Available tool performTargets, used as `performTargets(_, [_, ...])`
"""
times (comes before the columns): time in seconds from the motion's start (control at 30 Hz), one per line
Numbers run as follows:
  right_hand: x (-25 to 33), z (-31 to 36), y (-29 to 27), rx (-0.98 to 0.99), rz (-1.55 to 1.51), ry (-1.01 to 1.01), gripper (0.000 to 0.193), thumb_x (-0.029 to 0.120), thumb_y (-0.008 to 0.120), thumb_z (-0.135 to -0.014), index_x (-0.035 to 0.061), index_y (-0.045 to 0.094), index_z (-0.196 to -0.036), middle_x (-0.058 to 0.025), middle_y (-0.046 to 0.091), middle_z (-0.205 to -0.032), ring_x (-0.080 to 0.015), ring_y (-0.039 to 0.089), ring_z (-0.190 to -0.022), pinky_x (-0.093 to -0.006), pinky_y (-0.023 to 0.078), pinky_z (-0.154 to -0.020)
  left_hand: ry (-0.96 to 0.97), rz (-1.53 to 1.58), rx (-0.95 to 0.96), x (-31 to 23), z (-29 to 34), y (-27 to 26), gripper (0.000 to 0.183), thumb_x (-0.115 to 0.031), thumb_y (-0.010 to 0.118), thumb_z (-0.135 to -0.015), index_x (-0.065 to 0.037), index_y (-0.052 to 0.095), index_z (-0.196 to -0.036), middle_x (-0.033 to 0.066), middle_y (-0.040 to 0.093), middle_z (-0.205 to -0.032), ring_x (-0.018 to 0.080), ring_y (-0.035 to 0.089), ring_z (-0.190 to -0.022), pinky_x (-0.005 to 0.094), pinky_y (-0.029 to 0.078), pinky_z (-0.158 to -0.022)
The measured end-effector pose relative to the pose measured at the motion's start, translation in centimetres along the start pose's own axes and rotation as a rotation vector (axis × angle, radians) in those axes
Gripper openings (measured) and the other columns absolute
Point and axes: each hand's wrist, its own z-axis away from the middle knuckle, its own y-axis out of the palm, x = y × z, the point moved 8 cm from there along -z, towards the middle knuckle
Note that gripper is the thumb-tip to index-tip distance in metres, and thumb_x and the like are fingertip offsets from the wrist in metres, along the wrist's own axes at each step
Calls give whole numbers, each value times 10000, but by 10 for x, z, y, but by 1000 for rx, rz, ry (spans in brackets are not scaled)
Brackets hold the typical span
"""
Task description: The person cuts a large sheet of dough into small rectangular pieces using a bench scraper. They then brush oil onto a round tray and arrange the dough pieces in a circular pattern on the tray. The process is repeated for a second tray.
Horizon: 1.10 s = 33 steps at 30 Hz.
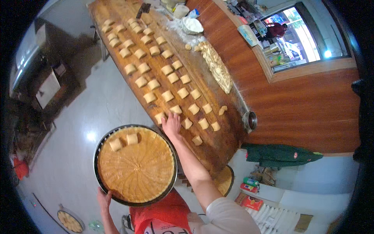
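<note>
My left hand (104, 199) grips the near rim of a round woven steamer tray (136, 167) with a dark rim. Two square dough pieces (124, 142) sit at the tray's far edge. My right hand (171, 124) reaches over the tray onto the long wooden board (218, 144) and rests with its fingers on a dough piece (160, 117) at the near end of the rows. Several rows of cut dough pieces (163, 84) cover the board. A long strip of uncut dough (216, 67) lies along the board's right side.
A white bowl of flour (192, 25) and a scraper (143, 9) sit at the board's far end. A small metal cup (251, 120) stands at the right edge. A wood-panelled wall with a window (296, 35) is to the right. Another filled tray (70, 220) lies on the floor.
</note>
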Motion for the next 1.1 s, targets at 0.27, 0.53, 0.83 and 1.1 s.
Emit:
performTargets(0.27, [-5, 1, 47, 119, -221, 122, 443, 284, 817, -794, 61, 520, -1037, -198, 647, -962, -396, 638, -951, -486, 499, -804, 7, 90, 7, -43, 11, -14, 394, -98, 729, -784, -1, 538, -1115, 182, 714, -988, 266, 698, -927, 378, 536, -815])
performTargets(0.53, [20, 84, 42, 469, -944, 71, 528, 52, 777, -835, 28, 483, -1272, -118, 631, -1179, -217, 608, -1138, -366, 502, -977, -83, 69, 84, -10, -3, -6, 539, -206, 750, -853, 37, 544, -1289, 197, 702, -1189, 286, 682, -1087, 382, 524, -934])
performTargets(0.83, [50, 117, 25, 275, -104, -298, 534, 230, 827, -800, 27, 600, -1237, -163, 572, -1223, -363, 545, -1158, -454, 470, -988, -173, -246, 22, -32, 6, -16, 482, -319, 765, -759, -17, 557, -1072, 219, 722, -929, 403, 700, -905, 461, 543, -798])
performTargets(1.1, [60, 110, 32, 232, -143, -329, 557, 191, 841, -775, 20, 594, -1244, -158, 579, -1197, -358, 543, -1148, -450, 467, -999, -116, -173, 16, -31, 4, -16, 475, -310, 769, -762, -16, 573, -1079, 220, 732, -960, 399, 705, -930, 458, 546, -809])
